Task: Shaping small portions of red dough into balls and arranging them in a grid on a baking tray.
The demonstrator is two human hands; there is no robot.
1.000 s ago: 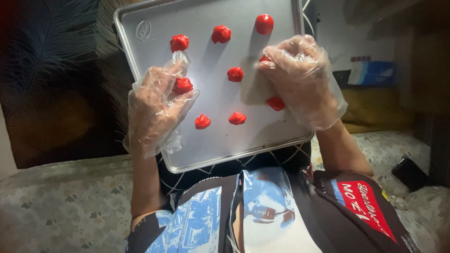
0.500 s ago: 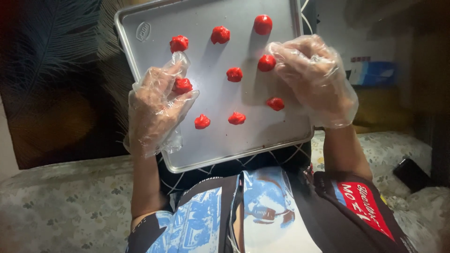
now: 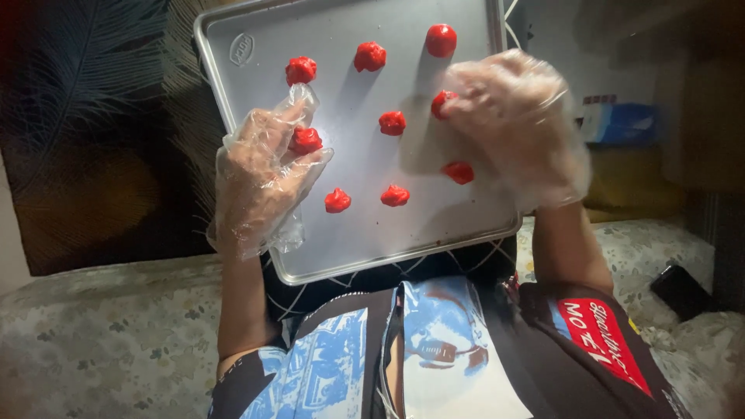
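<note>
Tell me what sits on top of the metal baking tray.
Eight red dough balls show on the metal baking tray. The gloved left hand rests by one; the right hand touches another. Anything beneath the hands is covered.

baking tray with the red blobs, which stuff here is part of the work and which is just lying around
In use:
- metal baking tray
- eight red dough balls, e.g. top right one
- left hand in a clear plastic glove, touching a ball
- right hand, gloved, fingertips on a ball

Lying about:
- blue box
- dark flat object on the floral cloth
</note>
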